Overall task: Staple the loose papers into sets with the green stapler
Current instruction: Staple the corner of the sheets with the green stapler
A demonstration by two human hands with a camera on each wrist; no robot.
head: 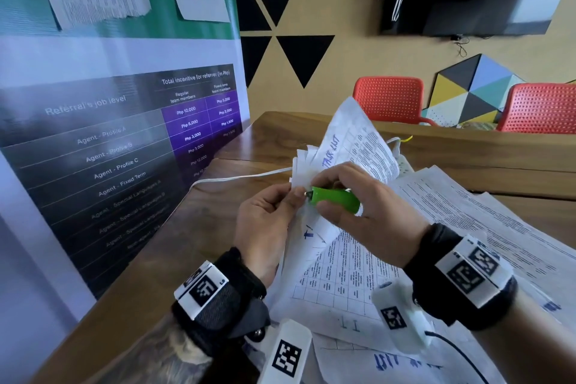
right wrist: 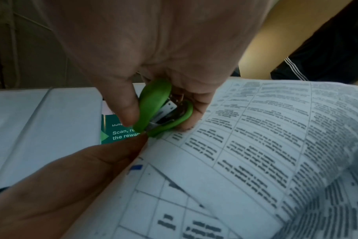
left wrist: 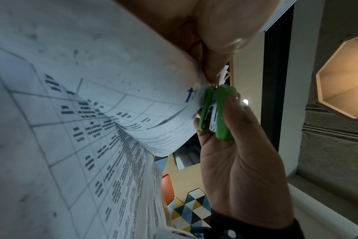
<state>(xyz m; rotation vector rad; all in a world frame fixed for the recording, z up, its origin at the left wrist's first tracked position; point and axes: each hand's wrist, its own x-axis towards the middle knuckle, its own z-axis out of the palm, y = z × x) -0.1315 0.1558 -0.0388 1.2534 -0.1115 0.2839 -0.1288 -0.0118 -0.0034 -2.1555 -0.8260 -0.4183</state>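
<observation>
Stapler [head: 335, 199] gripped by right hand [head: 371, 212]; left hand [head: 265, 221] pinches papers [head: 343, 146]; wrist views show mouth seemingly on corner.

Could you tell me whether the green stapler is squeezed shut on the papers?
Nearly shut: the green stapler grips the papers at their corner.

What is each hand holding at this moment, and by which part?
The right hand grips the green stapler around its body, thumb on top. The left hand pinches the set of papers at its corner, right by the stapler's mouth.
</observation>
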